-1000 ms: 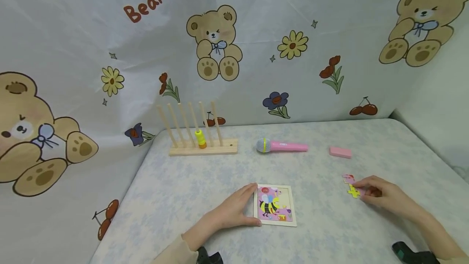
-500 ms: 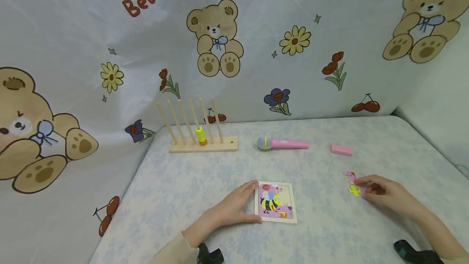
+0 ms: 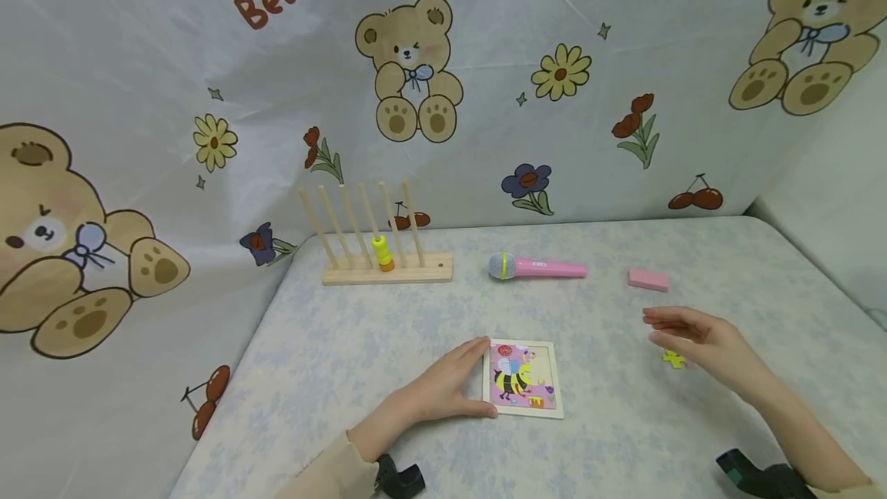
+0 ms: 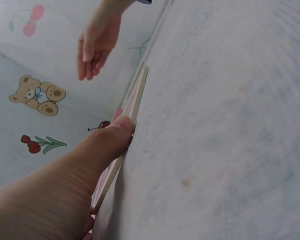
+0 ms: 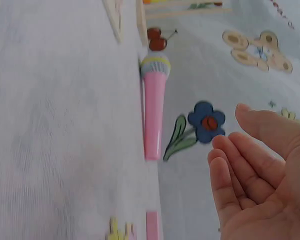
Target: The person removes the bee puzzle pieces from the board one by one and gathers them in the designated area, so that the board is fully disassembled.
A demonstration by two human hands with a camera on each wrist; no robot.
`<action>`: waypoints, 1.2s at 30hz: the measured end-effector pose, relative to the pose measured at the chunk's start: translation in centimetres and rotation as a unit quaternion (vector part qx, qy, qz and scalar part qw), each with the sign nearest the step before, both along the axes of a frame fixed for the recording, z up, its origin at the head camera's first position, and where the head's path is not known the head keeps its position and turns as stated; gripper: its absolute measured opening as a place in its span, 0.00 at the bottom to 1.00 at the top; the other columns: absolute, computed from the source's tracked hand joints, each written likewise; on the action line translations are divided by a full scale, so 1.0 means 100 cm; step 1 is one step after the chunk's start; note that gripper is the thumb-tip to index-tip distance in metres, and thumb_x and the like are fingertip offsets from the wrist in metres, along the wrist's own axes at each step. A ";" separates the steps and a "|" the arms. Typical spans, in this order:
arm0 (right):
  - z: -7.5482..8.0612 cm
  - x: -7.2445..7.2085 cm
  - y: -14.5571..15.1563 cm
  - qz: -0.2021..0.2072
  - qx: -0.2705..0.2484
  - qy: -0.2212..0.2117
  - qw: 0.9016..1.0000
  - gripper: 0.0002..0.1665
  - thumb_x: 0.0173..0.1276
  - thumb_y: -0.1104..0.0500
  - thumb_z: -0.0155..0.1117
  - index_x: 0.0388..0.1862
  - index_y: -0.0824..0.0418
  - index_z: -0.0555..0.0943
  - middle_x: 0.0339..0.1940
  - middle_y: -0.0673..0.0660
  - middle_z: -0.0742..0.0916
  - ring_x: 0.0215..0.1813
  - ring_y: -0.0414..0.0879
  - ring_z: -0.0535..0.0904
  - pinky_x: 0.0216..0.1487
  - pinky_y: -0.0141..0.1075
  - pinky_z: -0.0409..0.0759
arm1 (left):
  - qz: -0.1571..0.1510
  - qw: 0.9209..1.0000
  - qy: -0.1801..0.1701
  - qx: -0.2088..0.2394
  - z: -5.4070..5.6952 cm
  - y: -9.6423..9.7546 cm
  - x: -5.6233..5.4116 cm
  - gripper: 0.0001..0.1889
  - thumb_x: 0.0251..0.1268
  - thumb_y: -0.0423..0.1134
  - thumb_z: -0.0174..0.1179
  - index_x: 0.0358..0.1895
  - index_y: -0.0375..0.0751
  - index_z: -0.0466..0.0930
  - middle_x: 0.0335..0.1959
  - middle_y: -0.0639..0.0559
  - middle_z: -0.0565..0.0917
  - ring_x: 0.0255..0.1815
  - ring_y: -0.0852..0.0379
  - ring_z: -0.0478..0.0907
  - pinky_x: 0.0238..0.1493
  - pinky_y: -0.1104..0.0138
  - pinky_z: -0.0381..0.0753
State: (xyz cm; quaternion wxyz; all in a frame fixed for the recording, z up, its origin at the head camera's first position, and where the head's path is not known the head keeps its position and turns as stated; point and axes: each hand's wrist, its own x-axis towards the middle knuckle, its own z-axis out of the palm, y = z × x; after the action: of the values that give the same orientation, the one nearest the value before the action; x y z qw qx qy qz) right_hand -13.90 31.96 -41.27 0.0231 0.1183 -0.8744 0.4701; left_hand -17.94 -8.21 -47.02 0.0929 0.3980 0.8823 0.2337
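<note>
On the table, a bee jigsaw puzzle in a white square frame (image 3: 523, 379) shows a bare patch in its upper right part. My left hand (image 3: 443, 387) holds this frame along its left side, thumb at the near corner and fingers at the far one. In the left wrist view the thumb (image 4: 115, 132) presses on the frame's edge. My right hand (image 3: 707, 345) is raised over the loose puzzle pieces, holding nothing, fingers loosely extended in the right wrist view. A yellow piece (image 3: 673, 359) shows below it; the hand hides most of the other pieces.
A pink toy microphone (image 3: 547, 268) lies behind the puzzle, with a pink block (image 3: 647, 280) to its right. At the back left stands a wooden peg rack (image 3: 416, 272), yellow and orange beads (image 3: 382, 250) on one peg. A bear-print cloth (image 3: 478, 175) hangs behind the table.
My right hand has come up off the loose pieces and moved slightly left, now covering the pink ones in the head view. The left hand stays on the puzzle frame.
</note>
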 end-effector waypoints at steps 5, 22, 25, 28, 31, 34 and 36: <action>0.004 -0.004 -0.048 0.064 -0.005 -0.005 0.998 0.21 0.68 0.59 0.62 0.57 0.65 0.76 0.53 0.62 0.82 0.49 0.45 0.79 0.44 0.30 0.80 | 0.002 1.000 0.007 0.000 0.001 -0.001 -0.002 0.54 0.54 0.67 0.59 0.74 0.36 0.47 0.74 0.45 0.53 0.73 0.52 0.50 0.69 0.61 0.55; -0.027 0.005 -0.113 0.129 -0.014 -0.023 0.991 0.20 0.63 0.55 0.67 0.51 0.62 0.80 0.45 0.54 0.84 0.40 0.40 0.77 0.44 0.32 0.79 | -0.001 1.000 0.022 0.001 0.000 0.003 -0.003 0.54 0.53 0.67 0.60 0.74 0.36 0.48 0.74 0.46 0.54 0.73 0.54 0.50 0.70 0.63 0.53; -0.031 0.006 -0.113 0.121 0.001 -0.014 0.993 0.19 0.62 0.55 0.68 0.50 0.61 0.81 0.44 0.52 0.84 0.39 0.41 0.77 0.43 0.33 0.79 | -0.004 1.000 0.019 0.003 0.000 0.002 -0.003 0.54 0.53 0.66 0.60 0.74 0.35 0.48 0.74 0.45 0.54 0.73 0.54 0.50 0.69 0.63 0.54; -0.036 0.008 -0.114 0.114 0.022 0.009 0.993 0.19 0.61 0.54 0.69 0.50 0.59 0.81 0.45 0.49 0.84 0.41 0.43 0.77 0.44 0.33 0.79 | -0.002 1.000 0.015 0.002 0.000 0.001 -0.002 0.54 0.53 0.66 0.61 0.74 0.35 0.48 0.74 0.45 0.54 0.73 0.54 0.50 0.69 0.62 0.54; -0.041 0.008 -0.115 0.114 0.039 0.031 0.992 0.19 0.60 0.54 0.70 0.50 0.57 0.81 0.44 0.47 0.83 0.41 0.43 0.77 0.44 0.32 0.79 | 0.000 1.000 0.017 0.000 -0.001 -0.001 -0.002 0.54 0.53 0.65 0.61 0.74 0.35 0.48 0.73 0.45 0.54 0.73 0.53 0.50 0.69 0.63 0.54; -0.044 0.009 -0.115 0.124 0.044 0.044 0.990 0.19 0.60 0.54 0.70 0.49 0.57 0.82 0.43 0.46 0.83 0.40 0.41 0.76 0.42 0.31 0.78 | -0.001 1.000 0.012 -0.001 -0.001 -0.001 -0.001 0.54 0.53 0.66 0.61 0.74 0.35 0.47 0.74 0.44 0.54 0.73 0.53 0.50 0.69 0.62 0.54; -0.047 0.010 -0.116 0.131 0.047 0.052 0.989 0.19 0.60 0.54 0.71 0.49 0.57 0.82 0.43 0.46 0.84 0.39 0.40 0.76 0.41 0.31 0.78 | -0.002 1.000 0.008 -0.001 -0.001 -0.001 -0.001 0.54 0.53 0.66 0.60 0.74 0.35 0.47 0.74 0.44 0.53 0.73 0.53 0.50 0.70 0.62 0.53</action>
State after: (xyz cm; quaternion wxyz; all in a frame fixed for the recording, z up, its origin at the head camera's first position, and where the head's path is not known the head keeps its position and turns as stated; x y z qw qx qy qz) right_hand -12.93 20.36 -45.95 0.0014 0.2571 -0.8703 0.4202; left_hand -18.01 -8.31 -47.07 0.0867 0.4016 0.8825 0.2289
